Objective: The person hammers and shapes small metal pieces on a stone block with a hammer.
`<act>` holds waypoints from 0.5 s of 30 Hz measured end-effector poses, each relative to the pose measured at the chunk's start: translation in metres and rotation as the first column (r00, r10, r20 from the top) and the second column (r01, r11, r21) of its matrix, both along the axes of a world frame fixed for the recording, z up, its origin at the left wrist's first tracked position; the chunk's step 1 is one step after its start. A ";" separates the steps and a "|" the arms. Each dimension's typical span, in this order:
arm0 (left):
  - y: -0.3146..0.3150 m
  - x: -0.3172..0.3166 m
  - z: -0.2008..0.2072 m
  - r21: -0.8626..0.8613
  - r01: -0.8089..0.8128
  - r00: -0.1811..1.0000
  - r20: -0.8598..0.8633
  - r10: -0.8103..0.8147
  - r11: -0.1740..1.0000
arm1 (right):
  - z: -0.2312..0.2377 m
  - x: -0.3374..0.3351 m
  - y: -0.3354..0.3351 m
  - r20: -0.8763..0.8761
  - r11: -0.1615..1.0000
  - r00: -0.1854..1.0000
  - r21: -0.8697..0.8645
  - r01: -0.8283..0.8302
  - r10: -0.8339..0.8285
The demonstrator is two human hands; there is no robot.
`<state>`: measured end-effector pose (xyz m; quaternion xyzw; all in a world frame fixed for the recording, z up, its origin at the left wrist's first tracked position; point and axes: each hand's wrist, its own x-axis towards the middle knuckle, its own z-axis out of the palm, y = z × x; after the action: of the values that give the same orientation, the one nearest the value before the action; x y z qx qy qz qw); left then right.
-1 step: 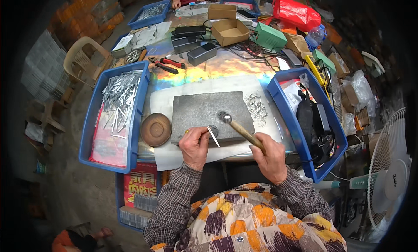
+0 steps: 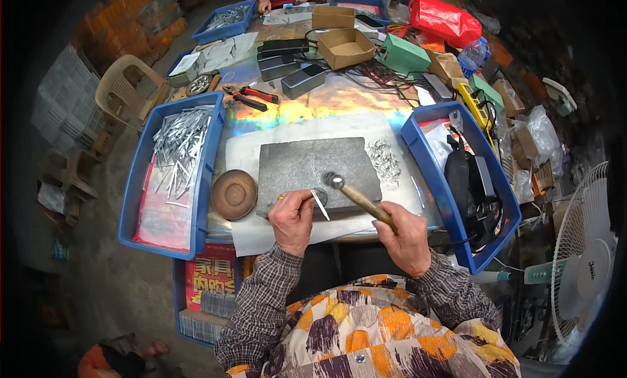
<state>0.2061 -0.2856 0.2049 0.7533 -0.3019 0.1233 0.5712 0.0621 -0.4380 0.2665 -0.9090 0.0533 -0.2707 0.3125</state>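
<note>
My left hand [image 2: 292, 222] pinches a thin, whitish metal strip [image 2: 321, 205] between thumb and fingers at the near edge of a grey stone block [image 2: 294, 161]. Beside the strip is a dark round spot or disc; I cannot make out which. Wrapped round the wooden handle, my right hand [image 2: 407, 239] holds a hammer [image 2: 363, 200]. Its shiny rounded head hangs over the block, just up and right of the strip. Small silvery metal pieces [image 2: 385, 164] lie scattered at the block's right side. A round brown wooden dish [image 2: 234, 194] stands to its left.
At the left, a blue tray [image 2: 127, 201] holds many metal strips; at the right, another blue tray [image 2: 469, 247] holds black devices and cables. Beyond lie pliers [image 2: 251, 97], dark boxes and an open cardboard box [image 2: 346, 49]. A fan [image 2: 584, 254] stands far right.
The hammer's head has shifted slightly to the left and nearer to me, toward the strip. My left hand and the strip have stayed in place.
</note>
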 end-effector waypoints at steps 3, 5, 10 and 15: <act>-0.002 -0.001 -0.001 0.001 -0.014 0.999 0.033 0.014 1.000 | 0.009 0.001 0.003 0.046 0.998 0.997 -0.006 -0.060 0.061; 0.001 -0.003 0.003 0.032 -0.036 0.999 0.038 0.035 0.999 | 0.025 0.000 0.009 0.038 0.996 0.996 -0.010 -0.083 0.083; -0.001 0.000 -0.004 -0.045 -0.019 0.998 0.064 0.022 0.999 | 0.037 -0.008 0.012 0.151 0.992 0.981 -0.032 -0.121 0.125; -0.004 -0.004 0.002 0.031 -0.040 0.999 0.028 0.039 0.999 | 0.011 0.003 0.008 -0.061 0.995 0.993 -0.030 -0.100 0.098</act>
<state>0.2025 -0.2896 0.2065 0.7662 -0.2967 0.1401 0.5525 0.0648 -0.4297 0.2779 -0.9231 0.0130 -0.2287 0.3088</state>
